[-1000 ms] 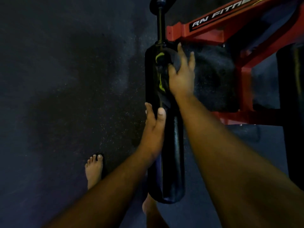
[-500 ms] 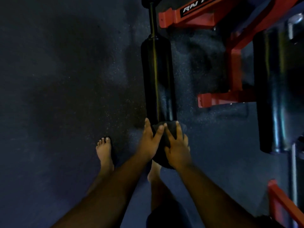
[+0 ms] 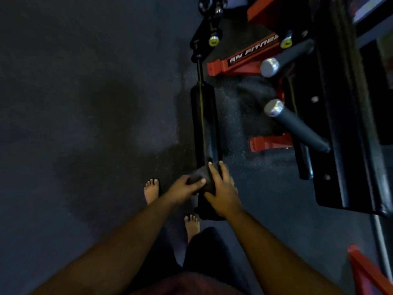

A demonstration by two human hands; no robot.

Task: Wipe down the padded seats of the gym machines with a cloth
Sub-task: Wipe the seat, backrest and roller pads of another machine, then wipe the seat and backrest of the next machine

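— Two hands meet at the near end of the long black roller pad [image 3: 204,122], is that right?

— Yes. The left hand [image 3: 182,189] and the right hand [image 3: 223,195] both sit on a dark cloth [image 3: 202,177] bunched over the pad's near end.

— How is each grip?

— The left grip is clenched on the cloth, thumb lying across its top. The right grip wraps the cloth from the right side, fingers curled over it and pointing toward the far end of the pad.

— Where does the pad run?

— From the hands away toward the far side, where a thin black rod [image 3: 199,69] leaves it and reaches a bracket with a yellow knob [image 3: 213,41].

— And to the right?

— A red machine frame [image 3: 240,64] with white lettering, two grey handles with silver end caps [image 3: 297,126], and a large black padded seat [image 3: 348,124] standing well apart from the cloth.

— Anything near the person?

— Two bare feet [image 3: 151,191] on the dark speckled floor [image 3: 85,124], one left of the hands, the other just below them, near the pad's end.
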